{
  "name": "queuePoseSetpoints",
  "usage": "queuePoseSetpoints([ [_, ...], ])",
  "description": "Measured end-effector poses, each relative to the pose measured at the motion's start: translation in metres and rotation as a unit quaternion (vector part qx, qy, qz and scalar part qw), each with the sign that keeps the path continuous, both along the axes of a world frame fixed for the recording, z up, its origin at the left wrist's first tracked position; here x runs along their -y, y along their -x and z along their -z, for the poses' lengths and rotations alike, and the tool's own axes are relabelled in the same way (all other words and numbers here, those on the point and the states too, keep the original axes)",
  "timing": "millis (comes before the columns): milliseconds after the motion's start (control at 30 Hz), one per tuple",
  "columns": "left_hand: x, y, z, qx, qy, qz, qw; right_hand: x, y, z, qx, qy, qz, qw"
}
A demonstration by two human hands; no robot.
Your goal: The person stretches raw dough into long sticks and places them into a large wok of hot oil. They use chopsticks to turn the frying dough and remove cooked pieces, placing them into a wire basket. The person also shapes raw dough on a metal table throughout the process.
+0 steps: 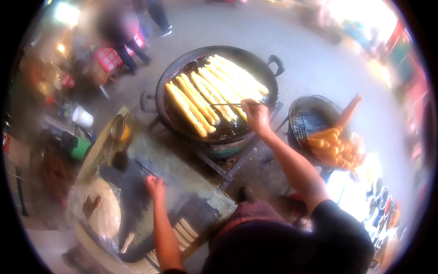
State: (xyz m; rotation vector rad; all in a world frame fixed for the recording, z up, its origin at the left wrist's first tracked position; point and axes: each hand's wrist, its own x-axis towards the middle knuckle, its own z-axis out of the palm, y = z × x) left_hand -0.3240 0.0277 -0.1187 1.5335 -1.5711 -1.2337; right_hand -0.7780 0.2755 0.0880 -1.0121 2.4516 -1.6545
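Note:
Several long pale-golden fried dough sticks (191, 102) lie side by side in dark oil in a round black wok (159, 99). My right hand (255, 111) is over the wok's near right part, closed on a thin dark stick (222, 104) that reaches left across the dough. Over the floured work table (191, 171), my left hand (155, 186) grips another thin dark stick (143, 166). Raw dough strips (184, 233) lie at the table's near edge, beside my left forearm. A large piece of dough under plastic film (106, 212) rests on the left, with a dough scraper (89, 207) on it.
Right of the wok, a wire mesh basket (301, 116) holds browned dough sticks (328, 144). The wok has loop handles (276, 65) and a metal stand (226, 174). A metal ladle (118, 126) lies at the table's far corner. A white bucket (82, 117) and people stand beyond.

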Motion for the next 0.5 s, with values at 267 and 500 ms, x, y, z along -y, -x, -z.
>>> queuePoseSetpoints([
  [267,-0.079,0.003,-0.147,-0.204,-0.062,0.007,0.977,-0.008,-0.016,-0.012,-0.089,-0.052,-0.054,0.993],
  [500,-0.122,0.018,-0.227,-0.312,-0.029,0.085,0.946,-0.012,0.106,-0.027,-0.022,0.112,0.118,0.986],
])
